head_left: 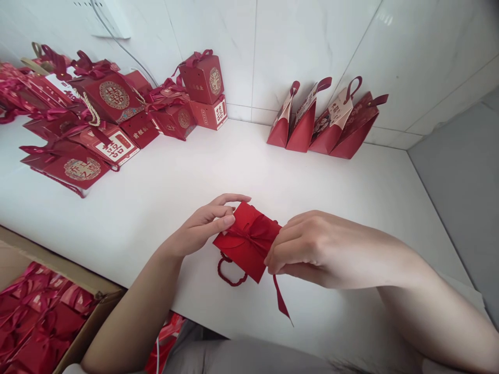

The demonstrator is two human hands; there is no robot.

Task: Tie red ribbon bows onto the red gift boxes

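Note:
A small red gift box (244, 257) is above the white table in front of me, tied with a red satin ribbon (251, 235) in a bow. My left hand (206, 223) grips the box at its left edge, thumb on top and fingers along the far side. Over the right end, the fingers of my right hand (307, 249) are pinched together on the ribbon; their tips are partly hidden. One ribbon tail (281, 301) hangs below that hand. A dark red twisted cord handle (230, 279) loops out from the box's near side.
Many red boxes with ribbons (81, 166) are piled at the table's back left. Several folded red pouch boxes (323, 124) lean against the tiled wall (296, 47). At lower left, an open cardboard carton (111, 301) holds more ribboned boxes. A grey panel (460, 156) borders the right.

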